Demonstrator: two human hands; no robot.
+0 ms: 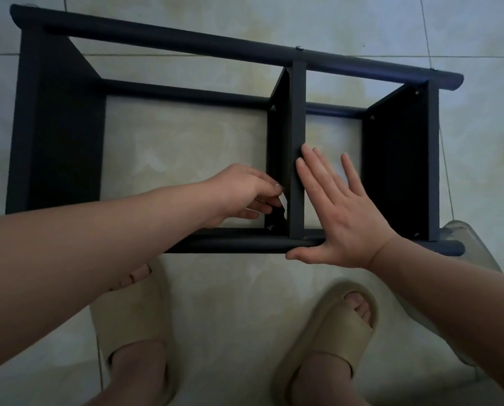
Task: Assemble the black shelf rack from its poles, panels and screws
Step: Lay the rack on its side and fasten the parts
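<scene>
The black shelf rack (pixel 163 42) lies on its side on the tiled floor, with three panels joined to long round poles. My right hand (pixel 337 212) lies flat and open against the middle panel (pixel 298 118) and the near pole (pixel 239 244). My left hand (pixel 240 192) reaches into the left bay and pinches a small white object (pixel 283 204) against the middle panel's left face, just above a screw (pixel 270 227). What the white object is cannot be told. Further screws show on the far pole (pixel 299 48) and the right panel (pixel 397 159).
My two feet in beige slippers (pixel 328 323) stand on the pale floor tiles just in front of the rack. A third beige slipper (pixel 467 244) lies at the right, touching the rack's near right corner.
</scene>
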